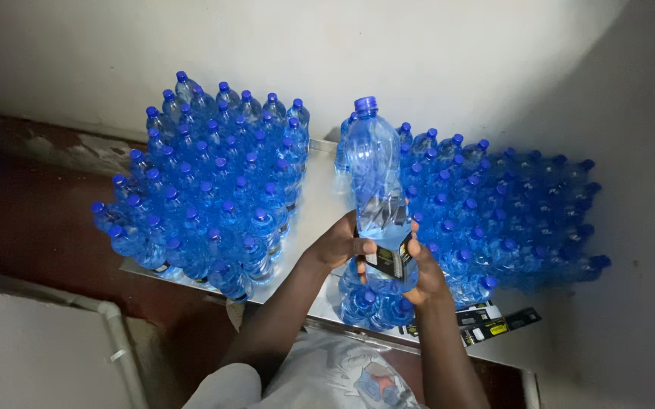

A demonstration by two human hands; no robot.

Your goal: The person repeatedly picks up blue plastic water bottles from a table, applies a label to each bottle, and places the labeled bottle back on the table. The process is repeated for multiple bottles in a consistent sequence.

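Head view, read left to right. At far left, a white pipe (119, 341) runs along the floor at about 8 o'clock. Next, a large cluster of blue-capped bottles (206, 189) stands upright on the pale surface (316, 204), filling the 10 o'clock region. At centre, the left hand (339, 242) is closed around the lower part of a clear blue bottle (373, 174), its thumb lying on the dark label (389, 260); the bottle stands nearly upright, cap toward 12 o'clock, raised above a few capped bottles at 6 o'clock. The right hand (427, 276) is clamped on the same bottle's base from the 4 o'clock side, fingers wrapping the label's edge. The bottle thus sits between both hands, with most of its body above them. To the right, a second cluster of bottles (509, 212) occupies the 3 o'clock region against the wall. Loose dark labels (494, 322) lie on the surface at about 5 o'clock, just beside the right forearm.
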